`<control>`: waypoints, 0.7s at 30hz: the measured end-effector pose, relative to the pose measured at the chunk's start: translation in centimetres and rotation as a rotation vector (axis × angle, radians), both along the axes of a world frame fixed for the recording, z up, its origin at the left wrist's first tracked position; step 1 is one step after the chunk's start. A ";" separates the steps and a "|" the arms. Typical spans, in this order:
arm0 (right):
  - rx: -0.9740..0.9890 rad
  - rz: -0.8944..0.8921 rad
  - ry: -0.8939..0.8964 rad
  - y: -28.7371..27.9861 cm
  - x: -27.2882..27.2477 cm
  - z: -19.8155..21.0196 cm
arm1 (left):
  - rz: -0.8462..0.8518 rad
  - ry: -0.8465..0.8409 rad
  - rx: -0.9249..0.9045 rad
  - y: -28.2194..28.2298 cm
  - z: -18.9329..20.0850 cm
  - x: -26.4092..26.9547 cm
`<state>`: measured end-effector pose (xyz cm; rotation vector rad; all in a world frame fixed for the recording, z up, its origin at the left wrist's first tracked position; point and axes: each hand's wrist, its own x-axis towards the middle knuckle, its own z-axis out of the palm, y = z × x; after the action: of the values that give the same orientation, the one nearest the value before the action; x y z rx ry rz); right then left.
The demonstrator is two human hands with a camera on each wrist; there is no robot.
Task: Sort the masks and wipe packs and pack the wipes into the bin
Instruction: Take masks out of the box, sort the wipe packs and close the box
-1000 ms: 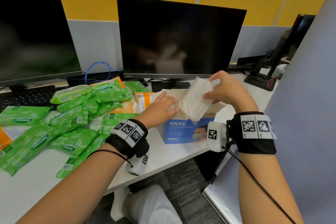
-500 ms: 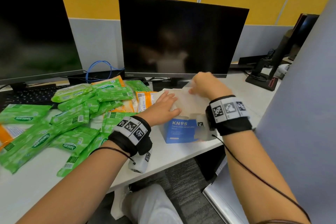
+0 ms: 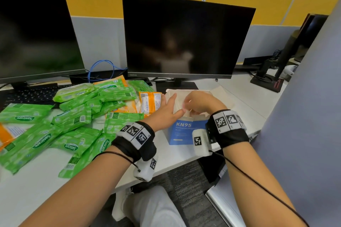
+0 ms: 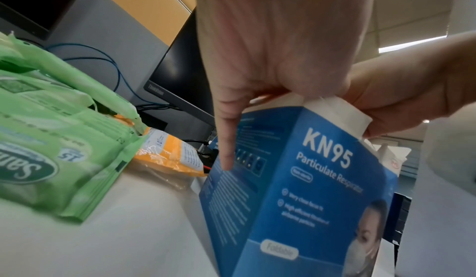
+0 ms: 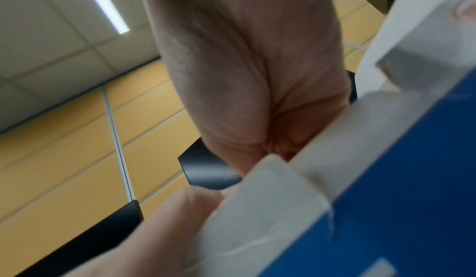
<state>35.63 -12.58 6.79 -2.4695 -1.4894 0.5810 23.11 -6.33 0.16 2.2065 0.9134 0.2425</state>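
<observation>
A blue KN95 mask box (image 3: 182, 131) stands open near the desk's front edge. My left hand (image 3: 166, 111) holds its left wall, thumb down the outer side (image 4: 226, 139) and fingers over the rim. My right hand (image 3: 200, 103) is curled at the opening and pinches a white flap (image 5: 270, 200) of the box (image 5: 412, 179) between thumb and fingers. No mask shows; the inside of the box is hidden. Several green wipe packs (image 3: 42, 140) lie in a heap to the left, with orange packs (image 3: 149, 101) beside the box.
Two dark monitors (image 3: 186, 37) (image 3: 33, 33) stand behind, with a keyboard (image 3: 31, 96) and a blue cable (image 3: 99, 68). A grey partition (image 3: 304, 116) closes the right side. The desk's front edge (image 3: 175, 160) runs just before the box. No bin is in view.
A second ago my right hand held a white mask above the box; it pushed the mask down inside and now pinches a flap. My left hand stayed on the box.
</observation>
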 end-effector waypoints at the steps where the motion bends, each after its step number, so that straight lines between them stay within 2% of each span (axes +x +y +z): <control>1: 0.017 0.035 0.060 0.1 -0.4 -0.2 | 0.006 -0.013 0.002 0.0 -0.1 0.0; 3: 0.018 0.059 0.108 0.1 -0.7 -0.1 | 0.015 -0.039 0.007 -0.1 -0.1 0.0; 7: -0.091 0.051 0.041 -0.4 -0.4 0.5 | 0.017 -0.100 -0.006 0.2 -0.7 0.2; 16: -0.097 -0.013 0.025 -1.2 -0.4 0.1 | 0.055 -0.294 -0.029 0.1 -1.0 0.4; 21: -0.096 0.036 0.018 -0.9 -1.1 -0.2 | 0.071 -0.276 -0.017 0.6 -0.9 0.0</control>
<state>34.49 -13.46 6.61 -2.5058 -1.5370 0.6959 23.15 -5.68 -0.77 2.0628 0.8361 0.5559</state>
